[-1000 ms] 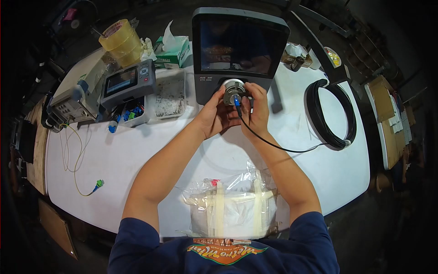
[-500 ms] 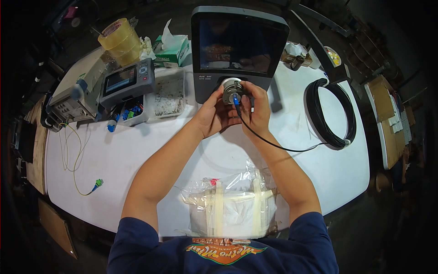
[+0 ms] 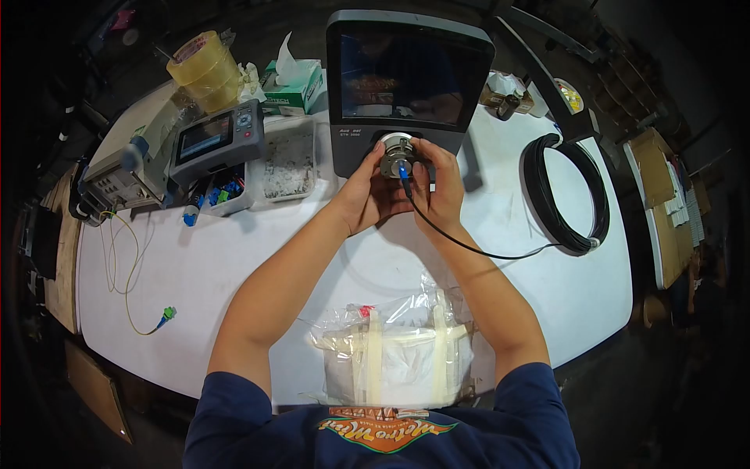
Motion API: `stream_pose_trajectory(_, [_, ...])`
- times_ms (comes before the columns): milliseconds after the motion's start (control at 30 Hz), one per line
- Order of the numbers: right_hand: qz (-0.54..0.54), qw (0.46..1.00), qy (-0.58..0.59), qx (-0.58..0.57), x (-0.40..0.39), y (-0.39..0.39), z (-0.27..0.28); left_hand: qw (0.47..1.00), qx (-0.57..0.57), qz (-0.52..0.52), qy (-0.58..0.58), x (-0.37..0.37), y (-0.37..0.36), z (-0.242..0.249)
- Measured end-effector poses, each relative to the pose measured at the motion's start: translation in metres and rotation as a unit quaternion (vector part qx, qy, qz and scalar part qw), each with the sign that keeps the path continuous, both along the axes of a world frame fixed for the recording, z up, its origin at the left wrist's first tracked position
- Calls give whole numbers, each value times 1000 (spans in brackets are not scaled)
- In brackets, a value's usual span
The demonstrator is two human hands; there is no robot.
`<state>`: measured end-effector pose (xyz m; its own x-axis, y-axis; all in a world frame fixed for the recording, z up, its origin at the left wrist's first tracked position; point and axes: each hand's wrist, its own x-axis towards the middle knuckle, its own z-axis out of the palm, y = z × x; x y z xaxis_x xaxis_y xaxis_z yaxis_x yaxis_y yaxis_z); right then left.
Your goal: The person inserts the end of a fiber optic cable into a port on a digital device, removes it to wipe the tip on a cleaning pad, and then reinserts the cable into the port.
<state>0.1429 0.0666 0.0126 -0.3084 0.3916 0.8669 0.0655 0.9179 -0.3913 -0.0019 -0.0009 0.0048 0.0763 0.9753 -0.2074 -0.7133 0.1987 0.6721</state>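
Observation:
A grey inspection monitor with a dark screen stands upright at the back of the table. From its lower front sticks out a round metal connector holder. My left hand is closed around its left side, and my right hand grips it from the right. A blue fibre connector sits in the middle of the holder. From it a black cable runs over my right wrist to a black coil on the right. Some fingertips are hidden behind the holder.
On the left stand a handheld meter, a bench instrument, tape rolls, a tissue box and a plastic tub. A thin yellow fibre trails there. Near my body lies a plastic-wrapped pack.

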Motion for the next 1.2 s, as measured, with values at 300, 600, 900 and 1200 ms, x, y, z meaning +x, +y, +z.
stream_pose_trajectory(300, [-1,1000,-1,4,-1,2,0,1000,6,-2,-1,-1,-1,2])
stream_pose_trajectory(600, [1,1000,-15,-12,-1,0,2,1000,8,5,-24,1,-2,2])
stream_pose_trajectory(900, [12,1000,0,-26,-2,2,-2,1000,-1,9,-10,3,-2,1])
stream_pose_trajectory(1200, [0,999,0,-45,0,2,-3,1000,0,17,-8,5,-4,6])
